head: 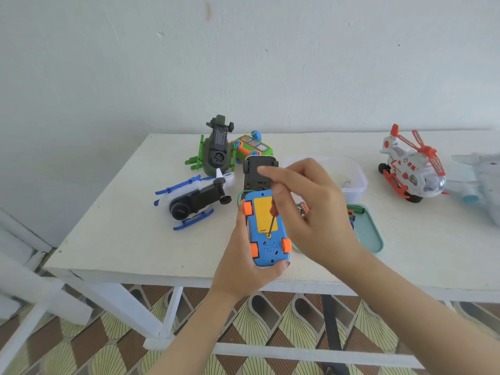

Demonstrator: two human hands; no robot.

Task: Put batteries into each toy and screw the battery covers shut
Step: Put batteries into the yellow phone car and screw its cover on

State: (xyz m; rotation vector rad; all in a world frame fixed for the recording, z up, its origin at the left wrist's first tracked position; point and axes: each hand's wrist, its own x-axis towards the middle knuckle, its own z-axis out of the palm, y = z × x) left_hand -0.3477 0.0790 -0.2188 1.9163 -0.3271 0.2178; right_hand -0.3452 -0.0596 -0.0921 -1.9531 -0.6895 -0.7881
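Observation:
My left hand holds a blue toy car upside down above the table's front edge; the car has orange wheels and a yellow battery cover. My right hand grips a small red-handled screwdriver, its tip set in the screw hole at the cover's near end. Behind lie a green helicopter, a blue-and-white helicopter, a green toy car and a black-bottomed toy, several of them belly up.
A clear plastic tub and a teal tray with small items sit right of my hands on the white table. A red-and-white helicopter and a pale plane stand far right. A wall is behind.

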